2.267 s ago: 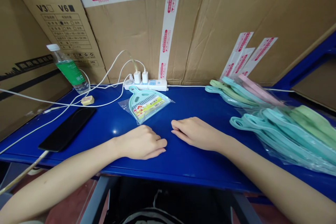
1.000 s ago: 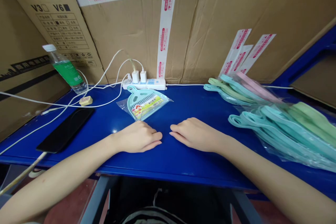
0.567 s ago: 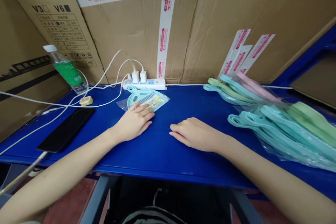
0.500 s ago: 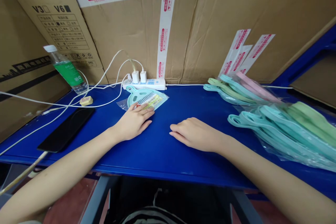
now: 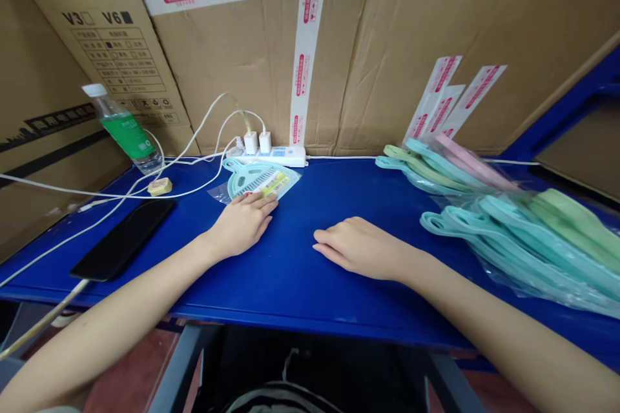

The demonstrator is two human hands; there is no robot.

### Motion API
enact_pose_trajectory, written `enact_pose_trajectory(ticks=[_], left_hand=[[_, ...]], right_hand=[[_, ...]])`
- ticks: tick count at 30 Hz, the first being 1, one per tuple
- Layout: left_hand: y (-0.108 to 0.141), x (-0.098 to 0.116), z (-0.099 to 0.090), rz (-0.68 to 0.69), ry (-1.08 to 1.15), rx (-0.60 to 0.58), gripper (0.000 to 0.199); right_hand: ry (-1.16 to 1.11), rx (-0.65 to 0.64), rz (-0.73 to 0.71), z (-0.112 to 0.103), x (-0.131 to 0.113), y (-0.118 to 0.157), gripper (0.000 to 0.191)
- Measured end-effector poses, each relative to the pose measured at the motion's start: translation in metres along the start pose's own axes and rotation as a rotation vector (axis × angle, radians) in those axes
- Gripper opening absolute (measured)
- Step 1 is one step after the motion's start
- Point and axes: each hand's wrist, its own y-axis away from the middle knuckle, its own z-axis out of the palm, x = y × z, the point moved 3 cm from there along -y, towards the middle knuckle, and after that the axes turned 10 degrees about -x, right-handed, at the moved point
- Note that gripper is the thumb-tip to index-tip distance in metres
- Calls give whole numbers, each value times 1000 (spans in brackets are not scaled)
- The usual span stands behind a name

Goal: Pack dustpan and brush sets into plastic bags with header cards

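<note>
My left hand [image 5: 242, 224] lies flat on the blue table, palm down, its fingers stretched out. Its fingertips rest on the near edge of a clear packet that holds a mint-green plastic piece [image 5: 236, 174] with a loop handle and holes, plus a striped label. My right hand [image 5: 358, 246] rests on the table in a loose fist, thumb against the curled fingers, and nothing shows in it. To its right lie several bagged pieces with loop handles, the nearer pile mint and green [image 5: 504, 232], the farther one mint, green and pink [image 5: 436, 164].
A white power strip [image 5: 290, 156] with chargers stands against the cardboard box [image 5: 387, 64] at the back. On the left are a tilted water bottle [image 5: 126, 132], loose white cables, a small yellowish block [image 5: 159, 186] and a black phone [image 5: 123, 242]. The table edge [image 5: 310, 329] runs along the front.
The packet under my left fingertips has slid a little to the left and turned slightly. My left hand has shifted a bit left with it. My right hand has stayed put.
</note>
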Motion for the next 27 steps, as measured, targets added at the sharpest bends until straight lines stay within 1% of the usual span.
enact_pose_trajectory(ticks=[7, 10, 11, 13, 15, 17, 18, 20, 23, 26, 27], left_hand=[[3, 2, -1, 45, -36, 82, 41], [3, 2, -1, 58, -36, 96, 41], [3, 2, -1, 61, -35, 98, 41], [2, 2, -1, 67, -37, 98, 41], [2, 2, -2, 76, -38, 91, 41], [1, 2, -2, 80, -38, 88, 41], [1, 2, -2, 81, -38, 90, 40], [1, 2, -1, 85, -39, 96, 40], [1, 2, 0, 94, -38, 101, 40], [1, 2, 1, 96, -33, 99, 41], [1, 1, 1, 96, -31, 97, 41]], right_hand=[[16, 15, -26, 0, -1, -1, 28], [34, 72, -86, -1, -1, 0, 27], [39, 110, -110, -1, -1, 1, 27], [48, 229, -149, -4, 0, 6, 29], [65, 387, -166, -9, 3, 14, 35], [82, 535, -144, -16, 7, 24, 43], [83, 597, -112, -20, 10, 29, 46], [65, 715, 4, -31, 18, 41, 48], [35, 910, 276, -45, 34, 65, 42], [-2, 1045, 562, -47, 56, 94, 38], [-12, 1072, 633, -44, 65, 105, 42]])
